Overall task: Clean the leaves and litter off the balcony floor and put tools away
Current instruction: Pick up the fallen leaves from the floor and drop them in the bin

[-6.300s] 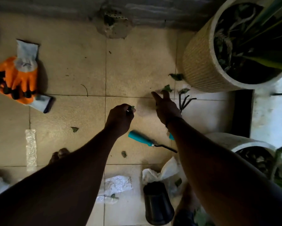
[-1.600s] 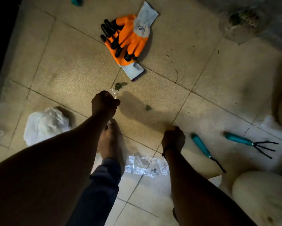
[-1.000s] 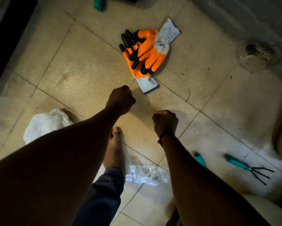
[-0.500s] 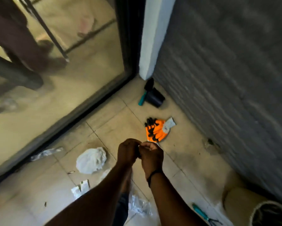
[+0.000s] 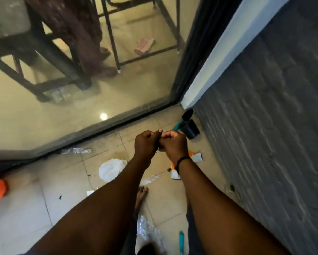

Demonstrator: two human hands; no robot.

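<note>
My left hand (image 5: 146,144) and my right hand (image 5: 173,144) are raised above the floor, both curled into fists and touching knuckle to knuckle. Only a thin dark bit of leaf litter (image 5: 157,152) shows between them; the rest of what they grip is hidden. Below them the orange gloves (image 5: 196,157) lie on the tiles, mostly behind my right wrist. Small leaf scraps (image 5: 60,197) dot the floor. A teal tool handle (image 5: 181,238) lies at the bottom edge.
A black pot (image 5: 190,129) with a teal trowel (image 5: 178,125) stands in the corner by the grey wall (image 5: 264,135). A crumpled white bag (image 5: 111,169), clear plastic pieces (image 5: 75,150) and my bare foot (image 5: 141,195) are on the tiles. Glass door (image 5: 71,100) at left.
I have stood up from the floor and the view has swung up to the glass door. My fists came together and have risen a little further in the view.
</note>
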